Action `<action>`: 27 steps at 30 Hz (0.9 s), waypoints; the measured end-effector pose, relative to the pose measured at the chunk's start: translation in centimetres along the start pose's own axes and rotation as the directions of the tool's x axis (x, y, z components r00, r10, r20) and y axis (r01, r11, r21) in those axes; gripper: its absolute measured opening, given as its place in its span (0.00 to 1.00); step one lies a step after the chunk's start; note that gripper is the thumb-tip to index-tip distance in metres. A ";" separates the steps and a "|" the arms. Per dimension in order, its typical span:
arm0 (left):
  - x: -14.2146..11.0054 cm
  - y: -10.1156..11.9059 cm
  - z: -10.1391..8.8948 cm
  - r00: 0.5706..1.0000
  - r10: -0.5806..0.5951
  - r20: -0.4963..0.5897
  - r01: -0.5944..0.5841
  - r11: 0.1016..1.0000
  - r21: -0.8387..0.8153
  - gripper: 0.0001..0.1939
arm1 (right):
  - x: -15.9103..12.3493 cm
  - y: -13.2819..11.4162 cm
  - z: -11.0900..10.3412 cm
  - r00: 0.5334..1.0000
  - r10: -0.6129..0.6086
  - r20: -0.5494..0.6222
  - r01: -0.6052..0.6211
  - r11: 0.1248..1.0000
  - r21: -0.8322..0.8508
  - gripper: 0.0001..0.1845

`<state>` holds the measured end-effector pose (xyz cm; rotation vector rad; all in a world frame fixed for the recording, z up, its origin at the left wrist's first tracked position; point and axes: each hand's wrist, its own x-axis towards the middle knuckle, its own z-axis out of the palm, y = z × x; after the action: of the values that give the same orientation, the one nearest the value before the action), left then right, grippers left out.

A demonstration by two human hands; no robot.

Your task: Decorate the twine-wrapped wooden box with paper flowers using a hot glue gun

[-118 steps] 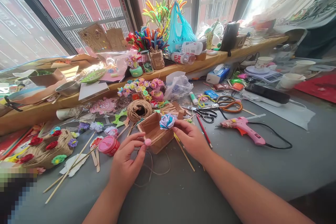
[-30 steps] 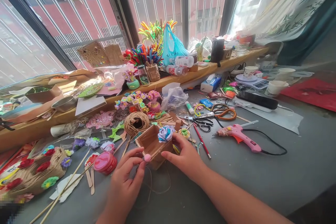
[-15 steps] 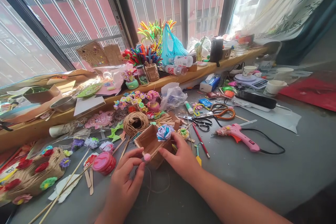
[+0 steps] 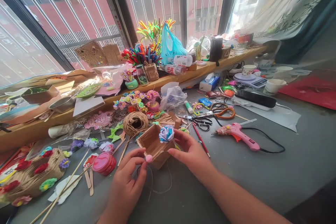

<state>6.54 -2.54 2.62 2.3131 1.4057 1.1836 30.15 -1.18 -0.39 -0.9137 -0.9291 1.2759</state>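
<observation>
A small open-topped brown box (image 4: pixel 154 143) is tilted between my hands, its hollow inside facing me. A blue-and-white rosette flower (image 4: pixel 166 134) sits on its right rim, and a pink ball (image 4: pixel 148 158) is at its near left corner. My left hand (image 4: pixel 130 175) has its fingertips closed on that corner, beside the ball. On the other side, my right hand (image 4: pixel 193 152) grips the box's right end, thumb in front and fingers behind, partly hidden. A thin looping strand (image 4: pixel 160 192) hangs below the box.
A twine roll (image 4: pixel 135 123) stands behind the box. To the right are scissors (image 4: pixel 203 123), a red pencil (image 4: pixel 201 140) and a corded pink glue gun (image 4: pixel 240 134). A pink tub (image 4: pixel 104 163), craft sticks (image 4: pixel 91 181) and a flower-covered twine piece (image 4: pixel 39 173) lie left.
The box has shifted slightly right with both hands. My right thumb has slid toward the box's right end, showing more of its side.
</observation>
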 end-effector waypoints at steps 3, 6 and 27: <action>0.0 0.0 0.1 1.000 0.002 0.000 -0.002 1.000 -0.013 0.08 | -0.4 -0.6 -1.8 0.985 -0.002 -0.174 0.013 0.998 0.065 0.27; -0.1 -0.5 0.0 1.000 0.023 0.014 -0.023 1.000 -0.007 0.08 | -0.6 -0.9 -3.3 0.965 0.030 -0.260 0.015 0.986 0.169 0.19; -0.3 -0.9 0.3 0.997 0.070 0.029 -0.069 0.997 -0.036 0.11 | -2.6 -0.9 -0.8 0.896 0.262 0.358 -0.327 0.936 0.132 0.23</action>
<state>6.06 -2.25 1.77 2.3638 1.2939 1.1771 31.05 -3.83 0.02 -0.7151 -0.9324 1.7933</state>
